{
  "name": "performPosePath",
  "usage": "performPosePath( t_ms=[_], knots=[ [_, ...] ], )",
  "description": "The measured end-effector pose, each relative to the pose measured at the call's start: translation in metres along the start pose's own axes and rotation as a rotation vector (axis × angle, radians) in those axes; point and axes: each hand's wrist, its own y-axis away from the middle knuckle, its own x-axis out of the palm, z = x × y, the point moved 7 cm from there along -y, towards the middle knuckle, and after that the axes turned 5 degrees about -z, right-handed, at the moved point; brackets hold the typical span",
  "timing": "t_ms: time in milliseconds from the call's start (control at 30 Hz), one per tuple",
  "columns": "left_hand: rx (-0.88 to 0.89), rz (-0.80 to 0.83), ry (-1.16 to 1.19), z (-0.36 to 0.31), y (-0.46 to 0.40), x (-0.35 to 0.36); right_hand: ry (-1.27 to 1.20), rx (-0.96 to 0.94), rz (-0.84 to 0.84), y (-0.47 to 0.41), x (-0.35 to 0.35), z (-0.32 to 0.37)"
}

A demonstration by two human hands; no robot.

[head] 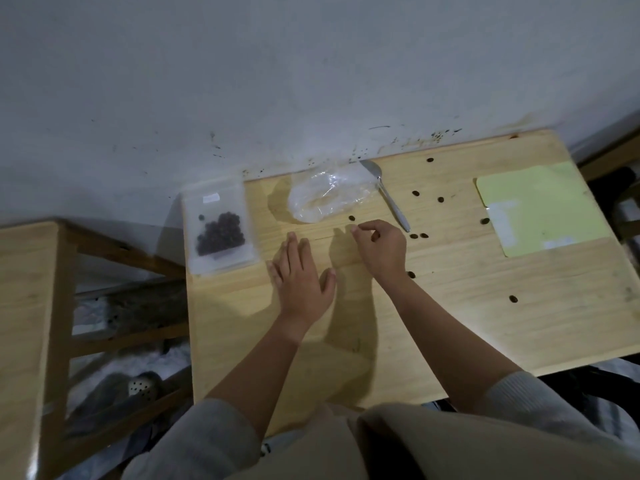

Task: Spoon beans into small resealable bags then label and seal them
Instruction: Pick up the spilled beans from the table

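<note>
On the wooden tabletop (450, 323), the left hand (301, 282) lies flat while the right hand (381, 247) pinches near scattered beans (415, 193), a spoon (388, 195) and a filled bag (220, 233).

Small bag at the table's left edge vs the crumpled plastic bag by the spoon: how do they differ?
The small bag lies flat; the crumpled plastic bag is bunched up. The small bag holds a dark cluster of beans; the crumpled one shows none. The small bag carries a white label near its top; the crumpled one has none visible. Both are clear plastic resting on the wooden table, untouched by either hand.
</note>
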Motion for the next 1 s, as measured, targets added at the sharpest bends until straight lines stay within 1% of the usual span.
performPosePath(
  t_ms=[100,233,333,400,467,500,533,600,667,700,733,800,867,900,933,967,1000],
  knots=[
    [0.008,0.036,-0.077,-0.001,-0.002,0.007,0.130,-0.072,0.032,-0.014,0.008,0.007],
    [0.002,0.036,-0.095,0.001,-0.005,0.007,0.285,-0.136,0.055,-0.026,0.020,0.012],
    [-0.001,0.025,-0.089,0.002,-0.006,0.006,0.322,-0.130,0.076,-0.033,0.028,0.013],
    [0.006,0.020,-0.090,0.001,-0.006,0.005,0.270,-0.110,0.078,-0.034,0.028,0.015],
    [0.010,0.020,-0.096,0.001,-0.005,0.004,0.145,-0.084,0.022,-0.027,0.019,0.018],
    [0.006,0.016,-0.100,0.000,-0.005,0.004,0.062,-0.029,-0.014,-0.021,0.012,0.014],
    [0.001,0.010,-0.103,0.000,-0.005,0.003,-0.046,0.074,-0.042,-0.015,0.006,0.006],
    [-0.002,0.008,-0.104,0.000,-0.005,0.003,-0.355,0.364,-0.070,0.002,-0.002,-0.015],
    [0.007,0.006,-0.109,0.000,-0.005,0.004,-0.625,0.621,-0.051,0.020,-0.006,-0.034],
    [0.012,0.002,-0.110,0.000,-0.005,0.004,-0.722,0.695,-0.020,0.027,-0.008,-0.040],
    [0.013,-0.003,-0.110,0.000,-0.005,0.003,-0.802,0.731,0.016,0.034,-0.011,-0.043],
    [0.010,-0.014,-0.107,0.000,-0.005,0.004,-0.892,0.735,0.070,0.041,-0.019,-0.047],
    [0.007,-0.030,-0.103,-0.001,-0.005,0.004,-0.902,0.710,0.092,0.043,-0.025,-0.051],
    [0.004,-0.039,-0.098,-0.001,-0.005,0.004,-0.865,0.698,0.088,0.042,-0.027,-0.054],
    [0.002,-0.045,-0.094,-0.001,-0.005,0.003,-0.791,0.669,0.074,0.039,-0.029,-0.056],
    [0.000,-0.046,-0.091,-0.001,-0.005,0.004,-0.657,0.608,0.047,0.035,-0.033,-0.057],
    [0.000,-0.048,-0.090,-0.001,-0.005,0.004,-0.472,0.511,0.013,0.030,-0.039,-0.056]
  ],
)
